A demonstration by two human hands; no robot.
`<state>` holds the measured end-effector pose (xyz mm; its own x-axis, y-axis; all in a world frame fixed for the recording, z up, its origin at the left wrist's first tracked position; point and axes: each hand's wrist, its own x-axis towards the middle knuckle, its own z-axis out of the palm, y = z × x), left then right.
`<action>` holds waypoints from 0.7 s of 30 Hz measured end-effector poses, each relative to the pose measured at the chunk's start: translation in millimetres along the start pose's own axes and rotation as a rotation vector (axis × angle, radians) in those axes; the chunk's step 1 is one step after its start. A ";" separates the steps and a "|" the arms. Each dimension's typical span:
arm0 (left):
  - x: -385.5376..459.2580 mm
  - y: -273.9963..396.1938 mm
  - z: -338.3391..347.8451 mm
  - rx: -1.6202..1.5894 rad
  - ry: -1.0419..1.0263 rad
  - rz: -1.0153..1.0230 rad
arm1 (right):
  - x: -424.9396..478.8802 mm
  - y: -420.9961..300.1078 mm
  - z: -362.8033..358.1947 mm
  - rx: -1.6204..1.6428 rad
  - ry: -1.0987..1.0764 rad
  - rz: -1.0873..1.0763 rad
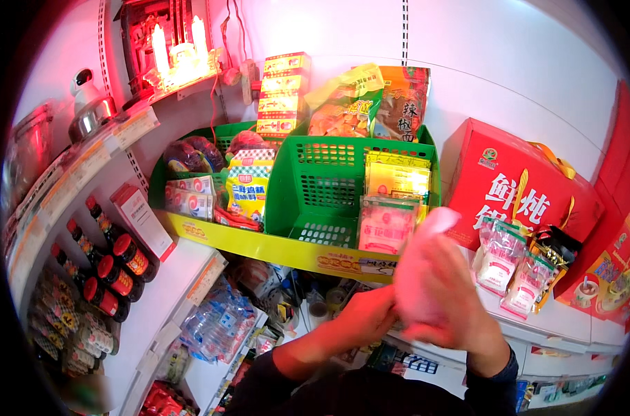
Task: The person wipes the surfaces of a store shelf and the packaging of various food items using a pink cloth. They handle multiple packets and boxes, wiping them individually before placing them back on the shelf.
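Observation:
My right hand (458, 301) is closed around a blurred pink-and-white packet (419, 275), held before the right front corner of a green plastic divided basket (315, 182). Close against the packet's lower left side is my left hand (369, 314); its fingertips are partly hidden, so its hold is unclear. In the basket's right compartment, a clear-and-pink seasoning packet (388, 223) stands before yellow packets (398, 174). The left compartments hold a yellow and blue seasoning bag (248, 184) and white sachets (190, 197). Two similar white-and-pink packets (497, 257) lie on the shelf at right.
Red gift boxes (502, 182) stand right of the basket. Behind it are stacked yellow-red boxes (284, 93) and a red bag of chili powder (403, 104). Sauce jars (133, 257) and bottles line the left shelf, below a lit red shrine (180, 57). Wrapped plastic bottles (219, 322) sit lower.

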<state>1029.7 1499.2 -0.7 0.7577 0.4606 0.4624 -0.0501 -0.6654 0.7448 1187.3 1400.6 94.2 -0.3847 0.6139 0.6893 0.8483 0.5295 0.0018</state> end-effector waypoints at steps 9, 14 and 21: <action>-4.5 4.9 -10.7 0.392 -0.046 0.074 | -28.8 30.0 19.6 0.087 -0.239 0.119; -20.4 17.0 -40.0 0.388 0.024 -0.042 | -55.6 67.8 13.7 0.085 -0.151 0.104; -4.7 -12.4 -125.1 -0.026 0.636 -0.025 | -63.7 83.7 -22.7 0.242 0.425 0.577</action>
<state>945.4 1578.7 48.1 0.2247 0.7397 0.6343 -0.0595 -0.6393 0.7666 1291.0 1392.6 66.9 0.3114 0.5803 0.7525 0.7500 0.3362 -0.5696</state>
